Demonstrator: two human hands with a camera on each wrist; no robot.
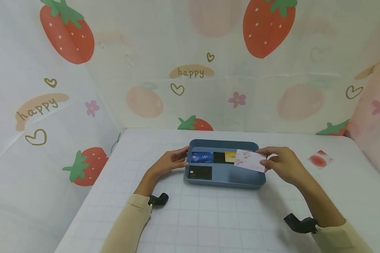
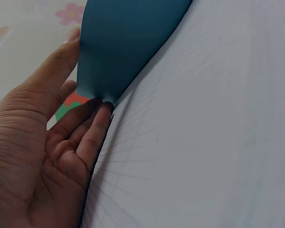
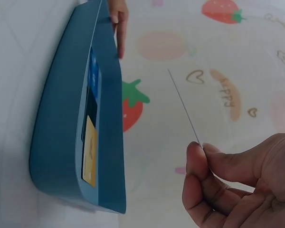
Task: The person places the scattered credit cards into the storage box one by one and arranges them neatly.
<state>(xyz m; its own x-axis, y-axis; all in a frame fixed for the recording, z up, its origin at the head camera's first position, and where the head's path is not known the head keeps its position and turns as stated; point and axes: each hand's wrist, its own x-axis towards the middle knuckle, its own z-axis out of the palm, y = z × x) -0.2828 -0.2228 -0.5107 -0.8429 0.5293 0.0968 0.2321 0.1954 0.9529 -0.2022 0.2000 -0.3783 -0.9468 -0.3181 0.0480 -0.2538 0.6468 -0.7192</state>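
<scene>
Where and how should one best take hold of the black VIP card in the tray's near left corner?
Probably by the right short edge of the black VIP card, coming from above and the right. It lies flat, its left end close to the wall of the tray, while bare floor borders its right edge, leaving more room there.

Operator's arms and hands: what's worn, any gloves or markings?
Long beige cloth sleeves, left sleeve and right sleeve. At each cuff sits a black, curved, bent-tube-shaped device: left device, right device. Left hand and right hand are bare: no gloves, no visible rings or markings.
</scene>
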